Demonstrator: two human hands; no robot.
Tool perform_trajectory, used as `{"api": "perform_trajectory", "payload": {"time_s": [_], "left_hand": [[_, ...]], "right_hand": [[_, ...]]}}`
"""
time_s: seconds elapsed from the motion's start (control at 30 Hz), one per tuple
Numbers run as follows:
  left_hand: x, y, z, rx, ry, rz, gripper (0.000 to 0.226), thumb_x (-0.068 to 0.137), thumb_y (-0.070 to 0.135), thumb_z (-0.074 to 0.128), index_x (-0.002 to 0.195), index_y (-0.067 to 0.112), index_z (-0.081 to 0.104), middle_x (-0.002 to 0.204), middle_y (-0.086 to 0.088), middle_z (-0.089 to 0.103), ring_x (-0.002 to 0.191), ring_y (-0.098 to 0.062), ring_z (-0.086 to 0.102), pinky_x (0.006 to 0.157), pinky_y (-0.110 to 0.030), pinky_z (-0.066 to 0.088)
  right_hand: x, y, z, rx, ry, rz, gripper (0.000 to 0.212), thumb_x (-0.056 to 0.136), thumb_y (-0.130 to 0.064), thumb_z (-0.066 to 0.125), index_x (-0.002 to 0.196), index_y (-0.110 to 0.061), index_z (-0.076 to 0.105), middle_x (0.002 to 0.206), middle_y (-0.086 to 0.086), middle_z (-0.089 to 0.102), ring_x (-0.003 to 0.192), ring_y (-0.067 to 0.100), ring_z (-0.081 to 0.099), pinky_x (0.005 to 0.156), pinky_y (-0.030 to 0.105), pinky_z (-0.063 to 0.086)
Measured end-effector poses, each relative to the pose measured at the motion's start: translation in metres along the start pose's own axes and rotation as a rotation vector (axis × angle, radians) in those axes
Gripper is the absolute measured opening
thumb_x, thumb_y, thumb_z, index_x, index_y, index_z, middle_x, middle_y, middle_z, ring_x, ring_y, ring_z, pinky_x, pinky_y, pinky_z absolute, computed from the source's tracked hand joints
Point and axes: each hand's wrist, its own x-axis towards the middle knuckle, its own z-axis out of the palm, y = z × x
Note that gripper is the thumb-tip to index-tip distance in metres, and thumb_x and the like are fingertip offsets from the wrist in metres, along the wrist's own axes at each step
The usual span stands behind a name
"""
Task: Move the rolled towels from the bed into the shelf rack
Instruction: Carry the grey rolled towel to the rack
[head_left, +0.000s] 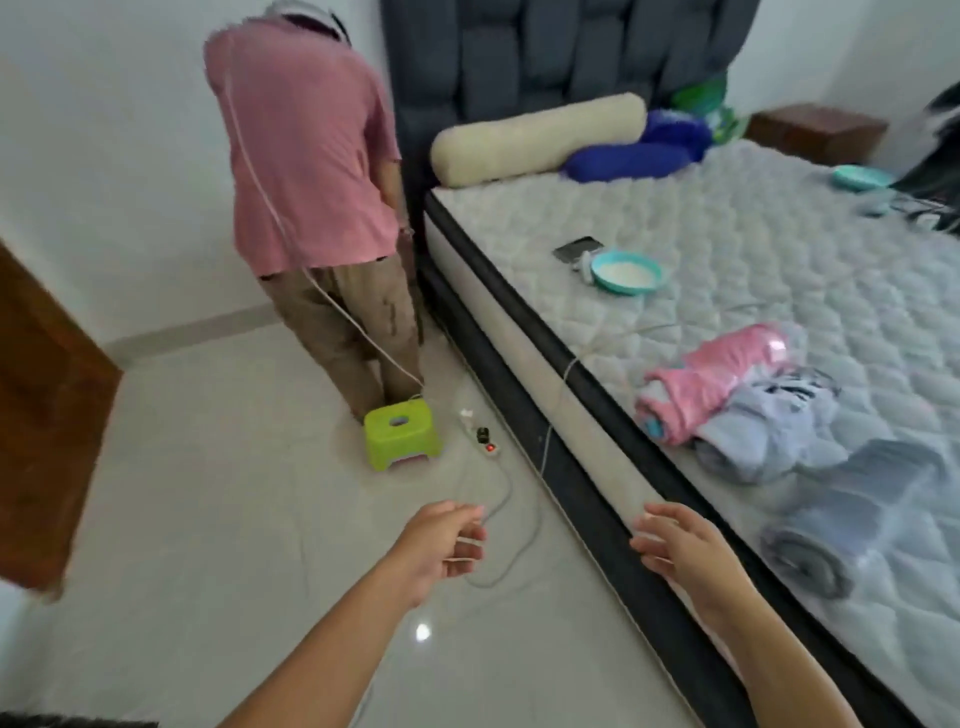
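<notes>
I note both my hands, left (441, 540) and right (680, 545), loosely open and empty beside the bed (587, 415), 3 rolled towels (763, 431) lying near its edge.

3 rolled towels lay on the bed (727, 249) near its edge: a pink towel (711, 382), a pale blue towel (769, 436), and a grey towel (852, 514).

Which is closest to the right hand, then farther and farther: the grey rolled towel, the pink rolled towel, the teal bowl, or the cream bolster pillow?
From the right hand:
1. Grey rolled towel, beside it on the bed.
2. Pink rolled towel, farther up.
3. Teal bowl, mid-mattress.
4. Cream bolster pillow, by the headboard.
</notes>
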Motion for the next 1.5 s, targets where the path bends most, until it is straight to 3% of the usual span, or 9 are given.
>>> {"api": "perform_trajectory", "payload": {"time_s": [0.3, 0.43, 0.63, 0.73, 0.87, 1.0, 1.13, 1.3, 1.5], "left_hand": [[0.115, 0.056, 0.181, 0.339, -0.35, -0.047, 0.016, 0.093, 0.025, 0.056, 0.079, 0.018, 0.054, 0.07, 0.001, 0.062, 0.058, -0.013, 0.058, 0.058, -0.024, 0.045], [0.166, 0.06, 0.249, 0.416, -0.476, -0.144, 0.012, 0.092, 0.026, 0.057, 0.087, 0.016, 0.055, 0.077, -0.003, 0.062, 0.061, -0.015, 0.059, 0.058, -0.026, 0.048], [0.19, 0.05, 0.331, 0.578, -0.647, -0.325, 0.013, 0.093, 0.029, 0.055, 0.091, 0.017, 0.054, 0.09, -0.003, 0.057, 0.075, -0.016, 0.057, 0.066, -0.03, 0.049], [0.195, 0.036, 0.36, 0.664, -0.711, -0.379, 0.017, 0.093, 0.031, 0.054, 0.1, 0.015, 0.053, 0.105, -0.006, 0.056, 0.089, -0.019, 0.058, 0.074, -0.035, 0.051], [0.204, 0.023, 0.392, 0.68, -0.687, -0.475, 0.037, 0.093, 0.036, 0.054, 0.119, 0.011, 0.05, 0.119, -0.009, 0.054, 0.104, -0.023, 0.057, 0.071, -0.036, 0.052], [0.212, 0.008, 0.417, 0.555, -0.584, -0.618, 0.038, 0.093, 0.043, 0.053, 0.118, 0.016, 0.049, 0.121, -0.014, 0.05, 0.109, -0.029, 0.055, 0.076, -0.043, 0.051], [0.216, -0.01, 0.455, 0.407, -0.488, -0.753, 0.053, 0.09, 0.05, 0.053, 0.128, 0.014, 0.051, 0.132, -0.017, 0.055, 0.11, -0.034, 0.058, 0.072, -0.045, 0.051], [0.223, -0.025, 0.468, 0.286, -0.347, -0.801, 0.054, 0.086, 0.048, 0.061, 0.127, 0.014, 0.054, 0.13, -0.016, 0.058, 0.118, -0.038, 0.057, 0.095, -0.057, 0.048], [0.214, -0.023, 0.474, 0.229, -0.272, -0.781, 0.05, 0.087, 0.042, 0.063, 0.126, 0.013, 0.054, 0.128, -0.015, 0.059, 0.115, -0.036, 0.058, 0.096, -0.056, 0.048]], "right_hand": [[0.071, 0.013, -0.132, 0.15, 0.342, 0.109, 0.013, 0.091, -0.012, 0.058, 0.103, -0.013, 0.059, 0.099, 0.012, 0.066, 0.086, 0.023, 0.065, 0.077, 0.033, 0.053], [0.092, 0.018, -0.164, 0.177, 0.468, 0.203, 0.023, 0.091, -0.016, 0.057, 0.113, -0.009, 0.056, 0.105, 0.011, 0.061, 0.086, 0.017, 0.06, 0.068, 0.027, 0.049], [0.101, 0.02, -0.214, 0.189, 0.669, 0.273, 0.023, 0.091, -0.01, 0.057, 0.113, -0.005, 0.055, 0.093, 0.011, 0.06, 0.081, 0.02, 0.061, 0.071, 0.032, 0.052], [0.111, 0.025, -0.238, 0.189, 0.714, 0.312, 0.032, 0.089, -0.011, 0.06, 0.12, -0.004, 0.053, 0.102, 0.015, 0.059, 0.092, 0.026, 0.059, 0.069, 0.032, 0.05], [0.145, 0.033, -0.28, 0.172, 0.696, 0.355, 0.04, 0.089, -0.015, 0.06, 0.126, -0.006, 0.049, 0.099, 0.006, 0.057, 0.093, 0.022, 0.057, 0.071, 0.034, 0.049], [0.203, 0.02, -0.332, 0.043, 0.606, 0.37, 0.056, 0.083, -0.022, 0.067, 0.132, -0.008, 0.044, 0.117, 0.01, 0.054, 0.104, 0.026, 0.056, 0.095, 0.048, 0.048], [0.256, 0.0, -0.389, -0.15, 0.568, 0.274, 0.057, 0.085, -0.022, 0.064, 0.135, -0.011, 0.039, 0.13, 0.013, 0.05, 0.114, 0.03, 0.053, 0.092, 0.044, 0.048], [0.318, -0.003, -0.431, -0.456, 0.433, 0.253, 0.071, 0.084, -0.031, 0.065, 0.143, -0.013, 0.03, 0.146, 0.016, 0.039, 0.131, 0.035, 0.042, 0.107, 0.051, 0.038], [0.332, 0.015, -0.43, -0.456, 0.377, 0.294, 0.069, 0.077, -0.045, 0.068, 0.129, -0.006, 0.045, 0.129, 0.019, 0.053, 0.118, 0.036, 0.051, 0.101, 0.051, 0.043]]}}
